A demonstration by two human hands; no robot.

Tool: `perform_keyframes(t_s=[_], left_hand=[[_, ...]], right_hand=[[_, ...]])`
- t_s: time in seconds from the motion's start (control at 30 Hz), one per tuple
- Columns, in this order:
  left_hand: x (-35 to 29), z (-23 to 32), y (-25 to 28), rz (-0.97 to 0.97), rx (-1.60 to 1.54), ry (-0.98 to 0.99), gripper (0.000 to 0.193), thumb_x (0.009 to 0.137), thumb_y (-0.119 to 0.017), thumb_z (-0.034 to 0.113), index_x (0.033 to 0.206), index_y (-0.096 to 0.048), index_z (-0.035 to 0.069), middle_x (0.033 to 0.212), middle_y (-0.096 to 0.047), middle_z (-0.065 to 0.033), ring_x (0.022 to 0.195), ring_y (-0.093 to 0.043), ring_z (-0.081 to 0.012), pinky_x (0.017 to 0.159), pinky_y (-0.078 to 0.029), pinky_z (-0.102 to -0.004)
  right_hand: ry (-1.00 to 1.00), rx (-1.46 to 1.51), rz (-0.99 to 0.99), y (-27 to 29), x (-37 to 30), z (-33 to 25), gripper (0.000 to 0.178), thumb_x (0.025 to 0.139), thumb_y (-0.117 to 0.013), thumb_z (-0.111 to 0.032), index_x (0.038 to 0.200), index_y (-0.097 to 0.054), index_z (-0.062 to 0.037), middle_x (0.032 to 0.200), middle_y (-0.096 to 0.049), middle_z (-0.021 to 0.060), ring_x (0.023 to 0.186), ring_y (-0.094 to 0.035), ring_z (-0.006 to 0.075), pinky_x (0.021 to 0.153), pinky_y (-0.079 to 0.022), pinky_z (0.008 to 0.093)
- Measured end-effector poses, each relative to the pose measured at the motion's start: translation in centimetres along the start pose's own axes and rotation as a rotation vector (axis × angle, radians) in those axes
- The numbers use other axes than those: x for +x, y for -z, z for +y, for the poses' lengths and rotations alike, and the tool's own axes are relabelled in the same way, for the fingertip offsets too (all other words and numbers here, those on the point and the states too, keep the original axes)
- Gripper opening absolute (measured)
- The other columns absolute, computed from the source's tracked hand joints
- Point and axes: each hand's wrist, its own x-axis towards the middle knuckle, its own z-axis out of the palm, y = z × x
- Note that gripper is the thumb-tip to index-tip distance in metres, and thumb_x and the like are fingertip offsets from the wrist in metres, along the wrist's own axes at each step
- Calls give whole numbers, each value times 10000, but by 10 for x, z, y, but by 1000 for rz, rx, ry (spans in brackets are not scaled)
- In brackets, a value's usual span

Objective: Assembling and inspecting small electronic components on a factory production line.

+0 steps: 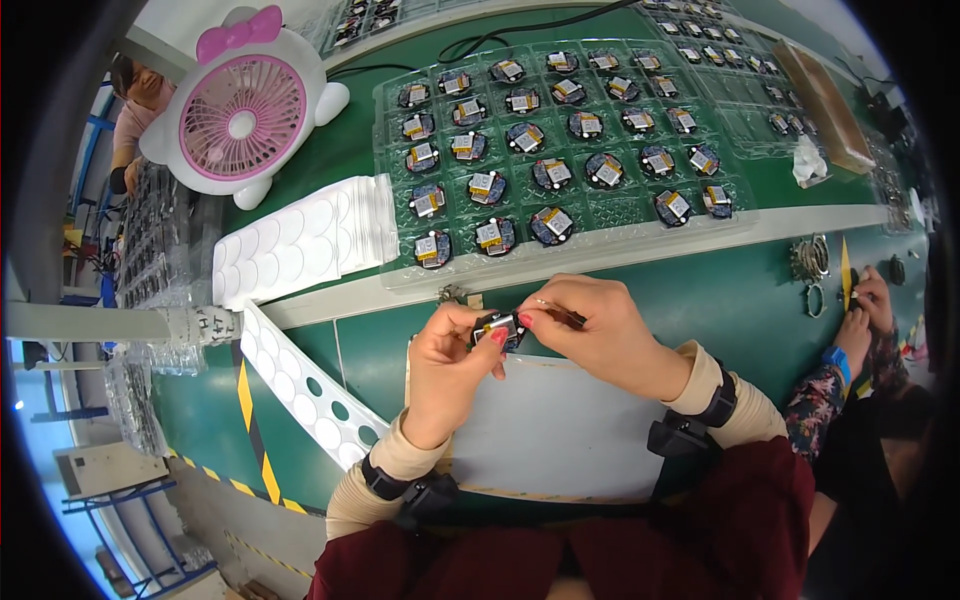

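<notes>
Pinching one round dark module (497, 328) at mid-frame between thumb and fingers of the left hand (448, 368); pressing fingertips of the right hand (605, 328) together beside it, on something too small to tell; with twenty-nine modules (551, 173) in one clear tray (614, 212) at upper centre, one fan (242, 124) at upper left.
</notes>
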Motion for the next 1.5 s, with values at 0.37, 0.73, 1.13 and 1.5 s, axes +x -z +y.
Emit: perform_keyframes(t_s=[0.37,0.73,1.13,1.5], left_hand=[[-1,-2,-8,23,-22,2,54,819,-485,-26,851,-464,11,767,-572,-74,581,-539,-104,435,-445,-223],[3,5,2,34,-282,190,25,852,-482,27,851,-464,43,797,-585,-67,602,-550,-109,463,-451,-231],[-3,9,0,55,-344,173,63,851,-503,48,913,-509,43,781,-591,-52,588,-556,-111,488,-442,-221],[-14,11,-4,22,-236,122,84,841,-509,18,925,-508,26,796,-593,-52,569,-521,-85,454,-388,-205]], right_hand=[[408,-204,152,-6,0,9,243,585,-639,81,756,-500,-21,656,-488,54,494,-480,145,392,-362,234],[220,-42,127,-6,-3,3,143,685,-616,35,774,-514,-11,669,-510,26,507,-454,68,410,-346,203],[-344,530,-34,0,1,-15,130,838,-516,-86,851,-582,25,664,-550,19,480,-398,33,420,-311,192],[-561,667,-104,2,-3,-24,137,816,-550,-99,791,-567,35,650,-550,45,449,-394,47,397,-289,198]])
